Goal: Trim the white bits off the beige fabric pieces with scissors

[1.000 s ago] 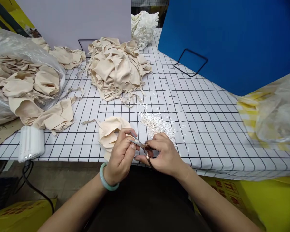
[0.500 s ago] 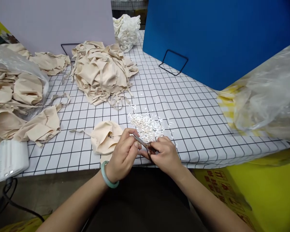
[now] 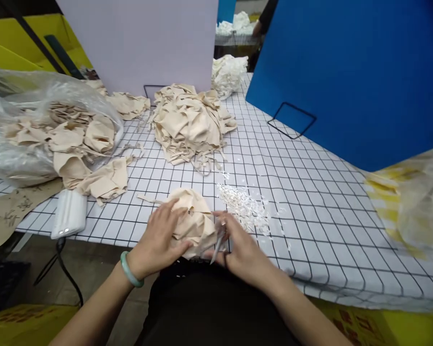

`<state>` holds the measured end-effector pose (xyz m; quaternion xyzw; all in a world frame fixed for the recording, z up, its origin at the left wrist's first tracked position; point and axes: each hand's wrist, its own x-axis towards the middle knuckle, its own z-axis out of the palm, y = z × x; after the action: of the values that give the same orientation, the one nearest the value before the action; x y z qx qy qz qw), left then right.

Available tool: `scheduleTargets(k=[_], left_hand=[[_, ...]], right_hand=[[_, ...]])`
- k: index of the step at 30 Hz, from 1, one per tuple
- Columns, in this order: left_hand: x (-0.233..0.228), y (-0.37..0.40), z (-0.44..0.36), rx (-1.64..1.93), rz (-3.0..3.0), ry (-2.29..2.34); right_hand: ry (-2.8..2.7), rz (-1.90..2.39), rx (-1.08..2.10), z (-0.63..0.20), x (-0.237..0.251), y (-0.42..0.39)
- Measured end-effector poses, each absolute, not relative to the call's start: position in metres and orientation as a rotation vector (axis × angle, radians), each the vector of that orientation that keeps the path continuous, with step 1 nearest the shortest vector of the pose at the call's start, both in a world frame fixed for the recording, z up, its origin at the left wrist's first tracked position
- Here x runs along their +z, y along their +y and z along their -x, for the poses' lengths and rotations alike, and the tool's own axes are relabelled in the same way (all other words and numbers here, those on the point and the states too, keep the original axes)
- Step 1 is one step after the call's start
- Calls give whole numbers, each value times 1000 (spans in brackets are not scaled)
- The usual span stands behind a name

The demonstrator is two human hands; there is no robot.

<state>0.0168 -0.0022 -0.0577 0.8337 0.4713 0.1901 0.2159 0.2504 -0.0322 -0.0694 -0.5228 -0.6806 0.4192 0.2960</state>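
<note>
A beige fabric piece with a thin strap (image 3: 195, 223) lies rumpled at the table's front edge. Over its left side rests my left hand (image 3: 162, 235), fingers spread and thumb apart, touching the cloth without a visible grip. My right hand (image 3: 243, 250) is closed around small scissors (image 3: 219, 241), their blades tilted down toward my lap beside the cloth's right edge. The scissors are somewhat blurred, and the fingers partly hide their handles. Just beyond the right hand, many tiny white and beige clippings (image 3: 245, 209) are strewn on the checked tablecloth.
A large heap of beige fabric pieces (image 3: 191, 122) sits at the back. To the left are a clear plastic bag (image 3: 110, 103) of similar pieces and a white power bank (image 3: 70, 211) with a cable. Lilac (image 3: 147, 43) and blue boards (image 3: 346, 77) stand behind.
My left hand has moved left from the scissors and opened over the beige piece. The right hand keeps the scissors, now with blades pointing down. The view has swung left.
</note>
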Motion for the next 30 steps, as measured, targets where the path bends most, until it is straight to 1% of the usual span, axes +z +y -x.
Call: scheduleTargets(k=[1, 3, 6, 9, 11, 13, 15, 17, 19, 21, 23, 25, 27, 30], left_hand=[[-61, -6, -10, 446, -2280, 1262], [-65, -9, -3, 383, -2164, 1157], [-50, 12, -2, 532, -2022, 1105], [-9, 66, -15, 828, -2079, 1174], [17, 111, -32, 1066, -2185, 1298], [27, 148, -49, 1141, -2179, 1572], [16, 168, -58, 1074, -2156, 1684], [-8, 174, -50, 951, -2148, 1761], [-31, 174, -24, 830, -2092, 1894], [-44, 178, 14, 753, -1975, 2090], [-46, 186, 48, 689, -1909, 2187], [-41, 189, 67, 626, -1942, 2142], [-36, 178, 66, 572, -2048, 1965], [-33, 132, 48, 505, -2189, 1592]], right_hand=[[-1881, 1278, 1168, -234, -73, -32], [-1985, 1176, 1168, -208, -79, -27], [-1946, 1127, 1109, -191, -70, 1], [-1809, 1103, 1040, -192, -32, 63], [-1709, 1177, 853, -197, 0, 118], [-1587, 1331, 629, -204, 22, 172], [-1498, 1430, 501, -213, 28, 212], [-1450, 1487, 376, -225, 18, 229], [-1499, 1492, 249, -235, -1, 224], [-1595, 1470, 198, -240, -21, 207], [-1675, 1457, 274, -238, -34, 187], [-1720, 1438, 420, -230, -40, 168], [-1748, 1398, 589, -220, -43, 147], [-1801, 1279, 880, -209, -51, 114]])
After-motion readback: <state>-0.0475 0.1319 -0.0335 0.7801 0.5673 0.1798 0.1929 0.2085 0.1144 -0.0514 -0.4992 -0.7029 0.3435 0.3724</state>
